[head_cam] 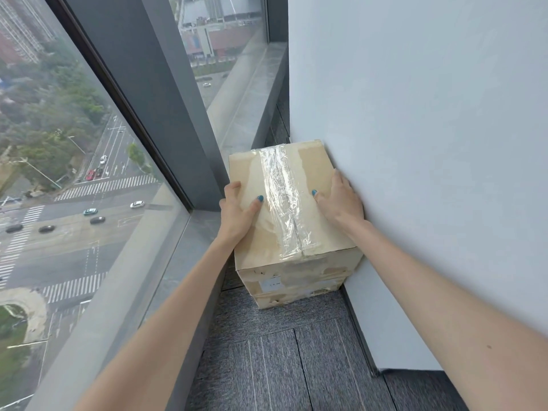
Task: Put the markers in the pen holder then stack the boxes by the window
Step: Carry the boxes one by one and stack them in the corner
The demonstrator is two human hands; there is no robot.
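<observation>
A tan cardboard box [305, 173] sealed with clear tape tops a stack; under it at least one more box [296, 289] shows, standing on the grey carpet between the window sill and the white wall. My left hand [237, 209] grips the top box's left edge, thumb on the lid. On the right part of the lid, against the wall, lies my right hand [338, 200], its fingers reaching over that side edge. No markers or pen holder are in view.
A grey window sill [166, 262] and dark window frame [166, 114] run along the left. A white wall [415, 143] with a baseboard closes the right side. Grey carpet tiles [281, 360] cover the floor in front of the stack.
</observation>
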